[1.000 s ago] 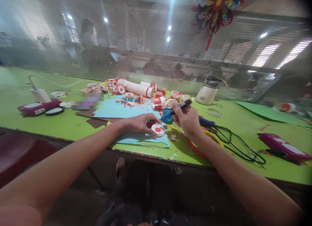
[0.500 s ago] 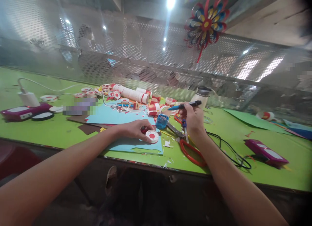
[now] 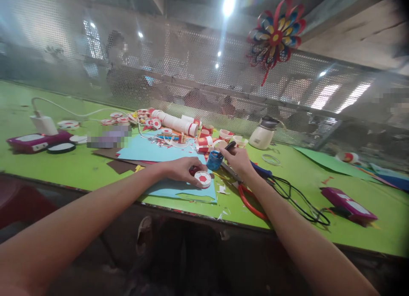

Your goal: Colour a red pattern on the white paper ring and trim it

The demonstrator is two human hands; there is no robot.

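Just below frame centre: white, red-patterned round disc (image 3: 202, 179) is gripped in left hand (image 3: 183, 170) | slim black pen (image 3: 228, 148) is pinched by right hand (image 3: 240, 161), tip at mouth of blue cylindrical pot (image 3: 214, 162); contents cannot be told

My left hand (image 3: 185, 170) holds a white disc (image 3: 202, 179) with red on it over some blue paper (image 3: 169, 190). My right hand (image 3: 242, 162) holds a dark pen (image 3: 228, 148), tip down at the top of a blue pot (image 3: 214, 162). Scissors (image 3: 244, 199) lie under my right arm. A jug (image 3: 262, 138) stands farther back on the green table (image 3: 300, 176). A bright flower (image 3: 275, 37) is up high.
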